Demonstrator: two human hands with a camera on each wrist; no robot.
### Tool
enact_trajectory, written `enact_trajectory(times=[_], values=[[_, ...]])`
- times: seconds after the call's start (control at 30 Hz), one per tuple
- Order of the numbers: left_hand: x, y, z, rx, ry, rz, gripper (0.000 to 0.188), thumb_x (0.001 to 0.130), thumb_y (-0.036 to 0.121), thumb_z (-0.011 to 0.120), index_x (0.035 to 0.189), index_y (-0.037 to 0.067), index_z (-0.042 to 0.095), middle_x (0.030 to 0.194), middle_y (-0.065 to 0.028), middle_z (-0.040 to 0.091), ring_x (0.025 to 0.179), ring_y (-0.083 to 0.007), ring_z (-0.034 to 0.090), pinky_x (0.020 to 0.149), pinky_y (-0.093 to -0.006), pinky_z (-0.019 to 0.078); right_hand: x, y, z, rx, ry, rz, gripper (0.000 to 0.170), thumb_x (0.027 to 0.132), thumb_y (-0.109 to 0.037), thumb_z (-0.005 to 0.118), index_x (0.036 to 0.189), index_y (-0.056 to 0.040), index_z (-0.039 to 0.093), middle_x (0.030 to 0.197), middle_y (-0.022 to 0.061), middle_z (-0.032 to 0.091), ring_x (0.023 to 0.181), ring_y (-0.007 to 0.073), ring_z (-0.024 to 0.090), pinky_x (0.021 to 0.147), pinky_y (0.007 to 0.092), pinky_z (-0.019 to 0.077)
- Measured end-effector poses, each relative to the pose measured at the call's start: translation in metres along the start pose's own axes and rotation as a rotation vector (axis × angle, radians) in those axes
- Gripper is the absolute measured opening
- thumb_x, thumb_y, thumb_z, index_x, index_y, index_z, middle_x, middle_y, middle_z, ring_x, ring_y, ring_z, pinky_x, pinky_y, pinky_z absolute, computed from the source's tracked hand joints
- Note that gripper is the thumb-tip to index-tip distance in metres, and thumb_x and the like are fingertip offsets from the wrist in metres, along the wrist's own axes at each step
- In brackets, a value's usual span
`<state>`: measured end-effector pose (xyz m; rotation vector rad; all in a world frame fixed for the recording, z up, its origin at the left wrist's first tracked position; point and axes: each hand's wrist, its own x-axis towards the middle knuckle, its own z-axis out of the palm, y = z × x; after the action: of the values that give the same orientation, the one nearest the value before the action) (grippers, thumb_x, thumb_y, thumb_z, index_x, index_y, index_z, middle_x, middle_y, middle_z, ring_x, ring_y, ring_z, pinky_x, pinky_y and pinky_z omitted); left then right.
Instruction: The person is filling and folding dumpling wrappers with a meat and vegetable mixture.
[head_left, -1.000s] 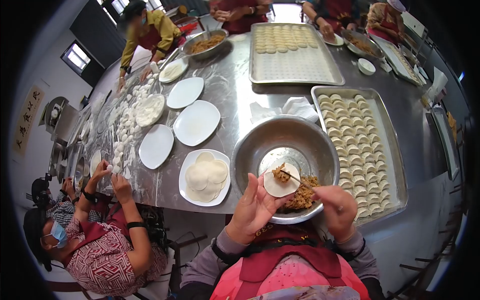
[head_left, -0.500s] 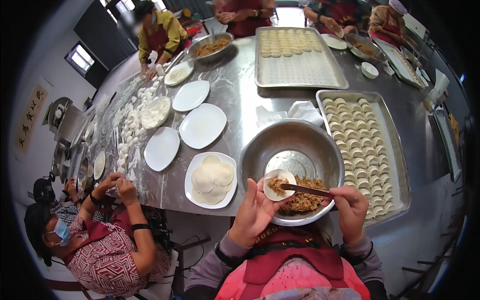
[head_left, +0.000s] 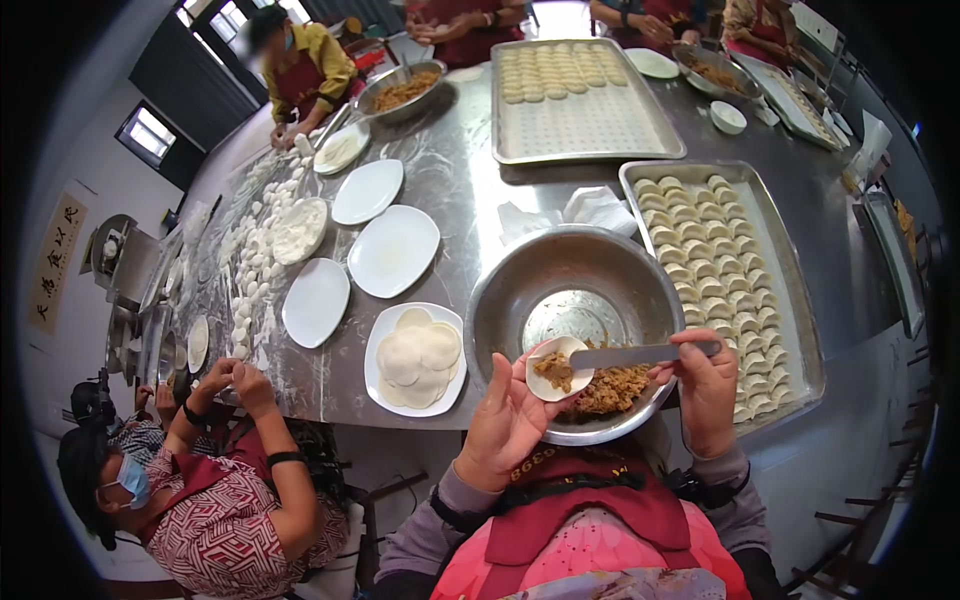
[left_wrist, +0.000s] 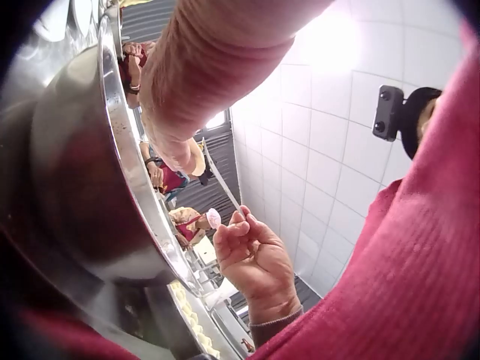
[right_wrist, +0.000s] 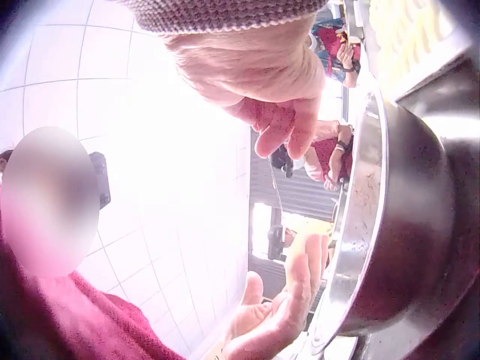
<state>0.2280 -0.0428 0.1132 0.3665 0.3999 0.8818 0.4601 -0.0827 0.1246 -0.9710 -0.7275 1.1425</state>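
Note:
In the head view my left hand is palm up, cupping a round dumpling wrapper on its fingers, thumb apart. A lump of brown filling lies on the wrapper. My right hand pinches one end of a narrow flat spatula, whose other end reaches the wrapper's edge. Below both hands stands a big steel bowl with more filling at its near side. The left wrist view shows the right hand gripping the spatula; the right wrist view shows the cupped left hand.
A tray with rows of folded dumplings stands right of the bowl. At its left is a plate of stacked wrappers, with white plates beyond. Another dumpling tray lies farther back. A person works at the left.
The spatula has drawn back from the filling toward the wrapper's right edge, and its flat face has turned. The wrapper, nearly flat earlier, is now cupped around spread filling.

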Motion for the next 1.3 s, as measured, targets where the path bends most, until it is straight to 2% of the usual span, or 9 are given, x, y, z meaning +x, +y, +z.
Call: enact_trajectory(times=[0.13, 0.27, 0.37, 0.57, 0.77, 0.87, 0.9, 1.13, 1.3], values=[[0.001, 0.001, 0.000, 0.018, 0.019, -0.010, 0.077, 0.092, 0.058, 0.035, 0.139, -0.002, 0.027, 0.141, -0.0195, 0.037, 0.129, -0.0297, 0.039, 0.107, -0.0452, 0.0327, -0.005, -0.008, -0.003, -0.138, -0.081, -0.025, 0.013, 0.091, -0.006, 0.054, 0.099, 0.0028, 0.057, 0.077, 0.0109, 0.065, 0.066, 0.0152, 0.063, 0.064, 0.0247, 0.0517], [0.001, -0.002, -0.001, 0.010, 0.038, -0.036, 0.076, 0.092, 0.057, 0.036, 0.139, -0.002, 0.027, 0.139, -0.0197, 0.039, 0.129, -0.0300, 0.040, 0.108, -0.0440, 0.0326, -0.006, -0.012, -0.007, -0.184, -0.264, -0.086, 0.012, 0.090, 0.000, 0.053, 0.099, 0.0037, 0.059, 0.078, 0.0095, 0.064, 0.068, 0.0137, 0.063, 0.064, 0.0235, 0.0503], [0.000, -0.003, -0.002, -0.001, 0.031, -0.061, 0.076, 0.092, 0.057, 0.036, 0.139, -0.002, 0.027, 0.139, -0.0202, 0.039, 0.129, -0.0300, 0.040, 0.108, -0.0444, 0.0320, -0.004, -0.012, -0.010, -0.215, -0.312, -0.092, 0.013, 0.089, 0.001, 0.053, 0.100, 0.0038, 0.059, 0.077, 0.0091, 0.064, 0.068, 0.0136, 0.062, 0.064, 0.0229, 0.0496], [0.000, -0.002, 0.003, -0.014, -0.008, -0.117, 0.076, 0.093, 0.056, 0.035, 0.138, -0.004, 0.026, 0.139, -0.0211, 0.038, 0.129, -0.0310, 0.040, 0.109, -0.0458, 0.0314, 0.001, -0.009, -0.011, -0.231, -0.276, -0.120, 0.012, 0.089, 0.002, 0.053, 0.100, 0.0036, 0.059, 0.078, 0.0091, 0.064, 0.069, 0.0131, 0.063, 0.063, 0.0224, 0.0498], [0.000, 0.000, 0.008, 0.048, -0.026, -0.108, 0.072, 0.093, 0.054, 0.037, 0.138, -0.002, 0.028, 0.140, -0.0202, 0.037, 0.129, -0.0311, 0.040, 0.108, -0.0464, 0.0325, 0.008, 0.013, -0.022, -0.091, -0.120, 0.081, 0.010, 0.090, -0.004, 0.053, 0.097, 0.0021, 0.058, 0.076, 0.0099, 0.065, 0.062, 0.0139, 0.062, 0.063, 0.0246, 0.0520], [0.000, -0.001, 0.007, 0.070, -0.018, -0.084, 0.073, 0.093, 0.054, 0.037, 0.138, -0.001, 0.027, 0.141, -0.0194, 0.036, 0.129, -0.0307, 0.040, 0.107, -0.0456, 0.0330, 0.008, 0.008, -0.021, 0.045, -0.058, 0.089, 0.012, 0.091, -0.007, 0.053, 0.098, 0.0018, 0.056, 0.074, 0.0109, 0.064, 0.060, 0.0151, 0.062, 0.062, 0.0264, 0.0532], [-0.001, -0.001, 0.005, 0.066, -0.018, -0.071, 0.073, 0.093, 0.055, 0.037, 0.138, -0.001, 0.027, 0.141, -0.0193, 0.036, 0.129, -0.0305, 0.039, 0.107, -0.0454, 0.0329, 0.007, 0.007, -0.023, 0.057, -0.035, 0.039, 0.013, 0.091, -0.007, 0.053, 0.099, 0.0022, 0.055, 0.073, 0.0116, 0.064, 0.059, 0.0159, 0.062, 0.062, 0.0271, 0.0537], [-0.001, -0.005, 0.009, 0.120, -0.039, -0.004, 0.077, 0.090, 0.058, 0.039, 0.139, 0.000, 0.028, 0.142, -0.0178, 0.035, 0.131, -0.0289, 0.036, 0.108, -0.0450, 0.0304, -0.003, -0.004, 0.012, 0.000, -0.041, -0.036, 0.012, 0.091, -0.006, 0.052, 0.099, 0.0027, 0.056, 0.073, 0.0124, 0.064, 0.059, 0.0158, 0.062, 0.060, 0.0254, 0.0520], [-0.002, -0.006, 0.009, 0.126, -0.057, 0.026, 0.075, 0.091, 0.058, 0.039, 0.139, 0.001, 0.028, 0.142, -0.0150, 0.035, 0.132, -0.0272, 0.035, 0.109, -0.0447, 0.0298, 0.001, 0.015, 0.008, -0.021, -0.025, 0.029, 0.012, 0.091, -0.005, 0.052, 0.099, 0.0025, 0.057, 0.075, 0.0126, 0.064, 0.059, 0.0149, 0.062, 0.058, 0.0235, 0.0509]])
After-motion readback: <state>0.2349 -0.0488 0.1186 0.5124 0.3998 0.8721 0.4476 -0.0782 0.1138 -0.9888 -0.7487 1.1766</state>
